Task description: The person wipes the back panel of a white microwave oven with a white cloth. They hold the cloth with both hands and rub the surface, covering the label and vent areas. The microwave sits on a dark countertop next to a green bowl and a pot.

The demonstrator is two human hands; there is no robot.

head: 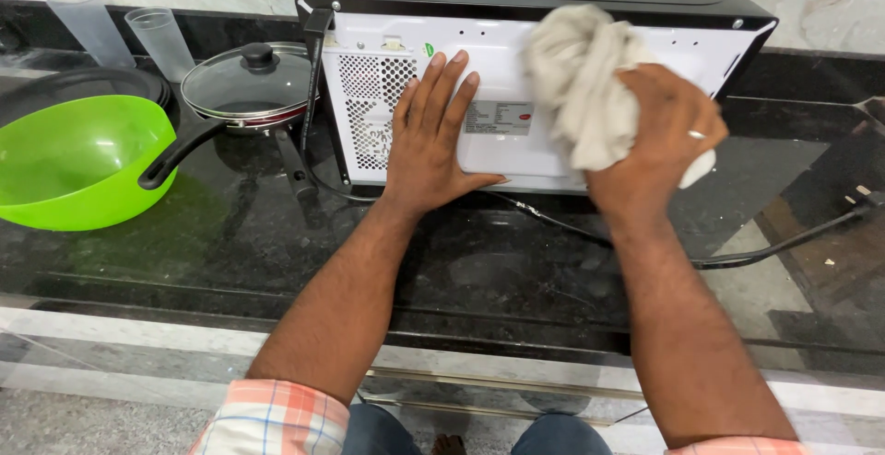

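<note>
Microwave oven (pixel 516 77): black casing, white rear panel turned toward the wearer, standing on the black stone table (pixel 230 243) at 12 o'clock from the hands. Perforated vent grille at the panel's left; small label near the panel's middle.

Left hand (pixel 431 137): laid flat against the rear panel, palm down, fingers spread and pointing to 12 o'clock. Grip wide, holding nothing; the fingertips lie just beside the vent grille and the label.

Right hand (pixel 659 132): at 3 o'clock from the left hand, pressed to the upper right part of the rear panel. Grip closed around a bunched off-white cloth (pixel 581 82), which bulges out to 11 o'clock from the knuckles and touches the panel. A ring shows on one finger.

Power cord (pixel 774 250): black, running from under the oven across the table toward 3 o'clock, its plug lying near the right edge of the view.

Frying pan (pixel 249 86): at 9 o'clock from the oven, just beside it, covered by a glass lid with a black knob; its long black handle points to 7 o'clock.

Green bowl (pixel 74 165): large, plastic, at 9 o'clock from the pan, the pan's handle reaching its rim.

Two clear tumblers (pixel 161 40): upright, at 11 o'clock from the pan, against the wall.

Sleeves: checked, orange and white, at the lower edge of the view.
</note>
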